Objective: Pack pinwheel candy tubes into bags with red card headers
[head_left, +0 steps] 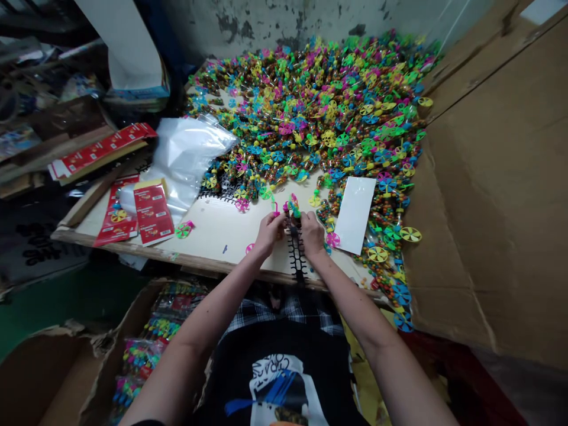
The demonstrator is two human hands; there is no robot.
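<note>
My left hand [271,232] is closed around a small candy-filled fan toy, whose pink top [276,210] sticks out above the fingers. Between my hands a black plastic clip strip [296,251] with notched edges runs down past the table's front edge. My right hand [312,234] is closed at the strip's upper right edge; its fingertips are partly hidden. At the strip's upper end, fan toys in pink, green and blue [293,205] sit between both hands. A white rectangular card [355,214] lies right of my right hand, partly over other toys.
A large heap of fan toys [310,112] covers the back and right of the table [208,228]. Clear plastic bags [181,160] and red printed cards [153,214] lie left. Tall cardboard [488,195] borders the right. An open carton [128,319] with bagged toys stands below.
</note>
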